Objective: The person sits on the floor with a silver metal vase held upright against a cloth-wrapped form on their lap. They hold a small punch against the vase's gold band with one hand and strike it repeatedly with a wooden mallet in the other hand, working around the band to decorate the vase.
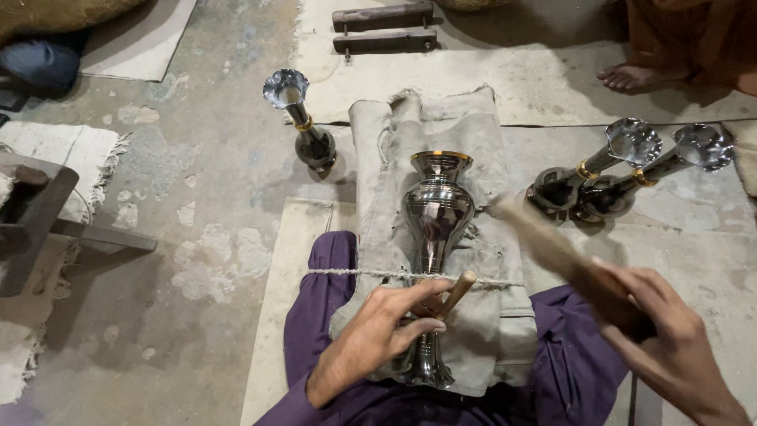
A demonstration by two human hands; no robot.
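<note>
A polished metal vase (434,229) is laid on grey cloth (465,158) across the lap. A wooden punch (456,293) is grasped by the left hand (377,331); a blurred wooden mallet (560,256) is clenched in the right hand (670,339).

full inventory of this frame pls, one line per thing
vase on lap: 1, polished silver with gold rim, lying on the cloth, tied down by the cord
cloth: 1, grey-beige, over the legs under the vase
cord: 1, pale, stretched across cloth and vase
small stick: 1, tan wood, in the left hand's grip against the vase neck
mallet: 1, wooden, motion-blurred, in the right hand
standing vase: 1, silver, on the floor upper left
leaning vases: 2, silver, at right
wooden bars: 2, dark, top centre
bare foot: 1, another person's, top right
left hand: on the vase
right hand: lower right
</note>
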